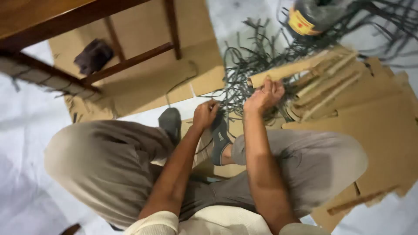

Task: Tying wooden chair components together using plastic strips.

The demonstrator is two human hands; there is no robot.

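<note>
Far left: a wooden chair frame [130, 61] on flattened brown cardboard [143, 87], a dark rag [92, 55] lying under its rungs, apparently set there out of the way. Seated cross-legged on the white floor covering [26, 130], grey-socked feet tucked in close, so that work stays within arm's reach between the knees. Left hand [204, 114] closed, pinching dark flat strips [244, 78] just above the sock, seemingly keeping a few strands separate and taut. Right hand [263, 96] closed too, fingers curled against the near end of a rolled cardboard tube [287, 70], which lies across the tangle of strips; whether strips are also caught in that grip cannot be told. Strips spread loosely from the hands up and right. Further right, a heap of rolled cardboard tubes [331, 85] on more cardboard sheets. Top right: a dark round container with a yellow label [311, 17], strips trailing around it; contents hidden.
</note>
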